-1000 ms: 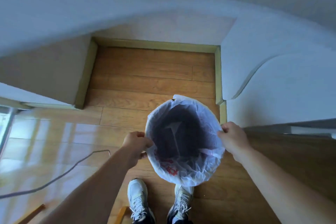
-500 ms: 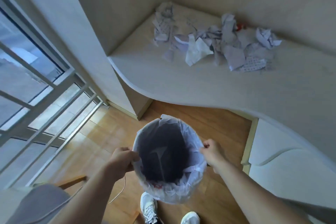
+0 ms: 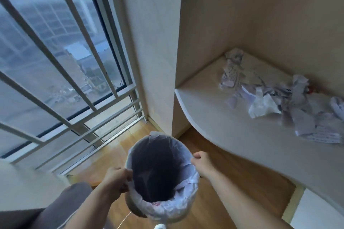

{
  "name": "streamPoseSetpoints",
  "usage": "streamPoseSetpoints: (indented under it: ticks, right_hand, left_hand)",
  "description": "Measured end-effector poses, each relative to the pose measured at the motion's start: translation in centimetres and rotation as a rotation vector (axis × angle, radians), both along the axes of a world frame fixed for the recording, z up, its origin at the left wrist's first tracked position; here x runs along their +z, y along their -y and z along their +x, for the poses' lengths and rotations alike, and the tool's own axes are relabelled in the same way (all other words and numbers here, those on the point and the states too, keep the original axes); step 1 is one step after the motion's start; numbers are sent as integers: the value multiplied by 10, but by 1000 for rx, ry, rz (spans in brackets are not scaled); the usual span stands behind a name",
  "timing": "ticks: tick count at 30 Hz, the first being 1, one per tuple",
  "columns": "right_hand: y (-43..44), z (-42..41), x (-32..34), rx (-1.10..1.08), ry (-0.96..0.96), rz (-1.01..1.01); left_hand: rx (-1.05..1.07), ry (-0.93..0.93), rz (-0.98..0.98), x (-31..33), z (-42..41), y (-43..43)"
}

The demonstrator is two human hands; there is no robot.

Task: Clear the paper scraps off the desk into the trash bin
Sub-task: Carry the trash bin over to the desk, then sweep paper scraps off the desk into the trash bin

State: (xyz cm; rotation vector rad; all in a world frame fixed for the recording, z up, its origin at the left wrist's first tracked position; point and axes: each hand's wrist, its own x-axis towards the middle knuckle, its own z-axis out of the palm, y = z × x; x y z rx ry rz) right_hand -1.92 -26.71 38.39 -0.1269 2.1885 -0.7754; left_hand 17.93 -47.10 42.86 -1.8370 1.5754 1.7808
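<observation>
I hold a round trash bin [image 3: 167, 208], lined with a white plastic bag, above the wooden floor in front of me. My left hand [image 3: 116, 179] grips its left rim and my right hand [image 3: 202, 162] grips its right rim. The inside of the bin looks dark and I see nothing in it. A heap of crumpled and torn paper scraps [image 3: 279, 102] lies on the pale curved desk [image 3: 232, 135] at the right, well above and right of the bin.
A tall window with white bars [image 3: 61, 72] fills the left. A pale cabinet panel [image 3: 158, 42] stands between window and desk. A grey seat cushion [image 3: 61, 208] lies at lower left. A thin cord [image 3: 123, 220] trails on the floor. A small red item [image 3: 310, 90] peeks from behind the scraps.
The view has swung up and left, from the floor under the desk to the window. The bin, held by both hands, has been lifted and carried left of the desk.
</observation>
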Motion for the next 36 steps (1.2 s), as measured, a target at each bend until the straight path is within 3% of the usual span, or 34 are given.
streamPoseSetpoints:
  ticks: [2,5,7,11,13,18,21,23,32,36]
  right_hand:
    - [4,-14,22,194,-99,28]
    - [2,-54,67,393,-409,-25]
    - [-1,-101,93,439,-601,-45]
    - [5,-230,123,405,-772,4]
    - [14,-291,130,353,-793,47]
    - [44,-385,120,436,-598,74]
    - [59,-385,97,564,-490,169]
    - [62,-366,81,638,-532,173]
    - [54,-246,56,756,-699,-124]
    - [77,-195,46,783,-724,-132]
  left_hand:
    - [20,-4,-6,1,-10,5]
    - [57,15,-26,-3,-34,7]
    - [89,40,-33,-5,-56,6]
    - [190,73,-58,-8,-101,3]
    - [215,64,-66,-11,-117,5]
    - [184,103,-97,-13,-135,5]
    - [178,121,-152,-5,-139,-4]
    - [195,115,-164,-1,-140,-8]
    - [223,81,-127,19,-138,-22]
    - [195,61,-125,26,-136,-29]
